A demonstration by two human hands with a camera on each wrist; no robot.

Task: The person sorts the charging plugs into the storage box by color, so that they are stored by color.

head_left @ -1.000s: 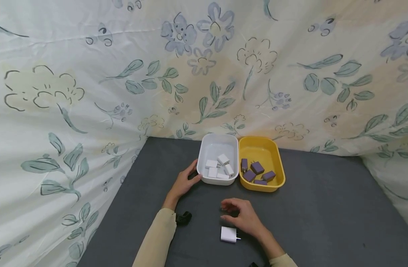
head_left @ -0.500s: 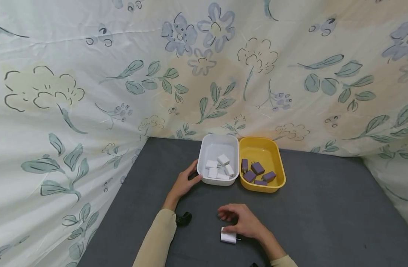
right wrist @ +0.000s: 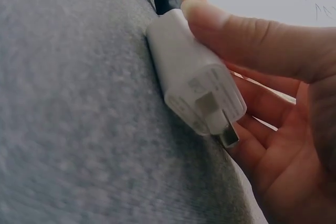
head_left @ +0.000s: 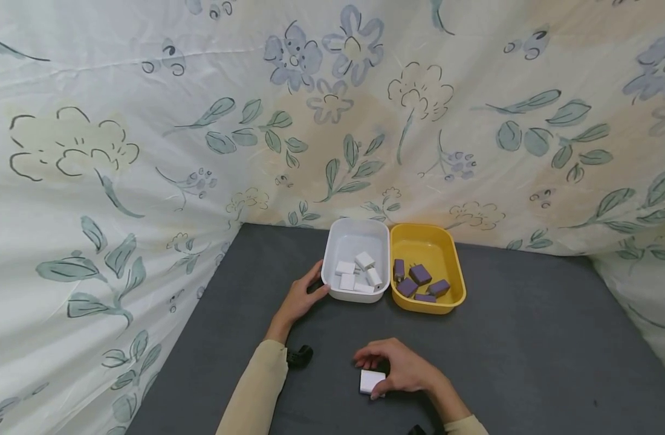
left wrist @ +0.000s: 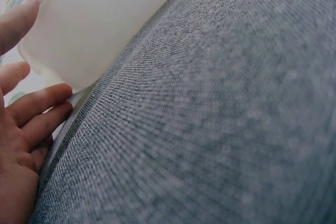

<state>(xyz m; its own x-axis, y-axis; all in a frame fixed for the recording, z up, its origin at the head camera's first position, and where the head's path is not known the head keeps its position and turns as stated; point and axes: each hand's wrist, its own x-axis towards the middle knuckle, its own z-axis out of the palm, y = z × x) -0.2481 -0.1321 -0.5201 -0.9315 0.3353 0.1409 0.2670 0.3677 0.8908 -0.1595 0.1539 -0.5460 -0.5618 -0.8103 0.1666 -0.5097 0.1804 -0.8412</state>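
My right hand is over a white plug-in charger lying on the dark tabletop, with the thumb on its near side and the curled fingers around its far side. In the right wrist view the thumb presses on the charger, whose metal prongs point toward the camera; the fingers go behind it. My left hand rests against the left side of a white bin, thumb by the front corner. The left wrist view shows fairly straight fingers along the bin's wall.
Several white chargers lie inside the white bin. Touching its right side, a yellow bin contains several purple chargers. Flowered cloth hangs behind and left of the dark table.
My right hand has come down and toward me onto the white charger, its thumb moving from above to the near side. The left hand and both bins stay put.
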